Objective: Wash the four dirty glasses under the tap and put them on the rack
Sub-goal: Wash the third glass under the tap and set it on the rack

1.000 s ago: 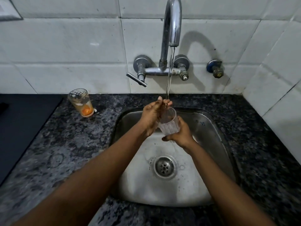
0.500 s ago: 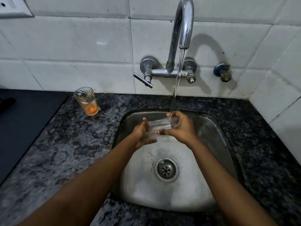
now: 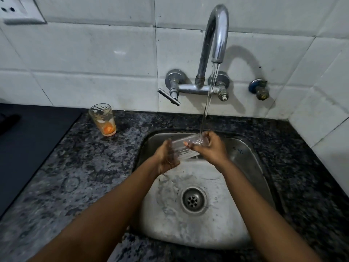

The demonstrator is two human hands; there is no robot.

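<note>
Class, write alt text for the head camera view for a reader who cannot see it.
Two hands hold a clear glass sideways under the running tap above a steel sink: left hand at one end, right hand gripping the other. A dirty glass stands on the counter.
</note>
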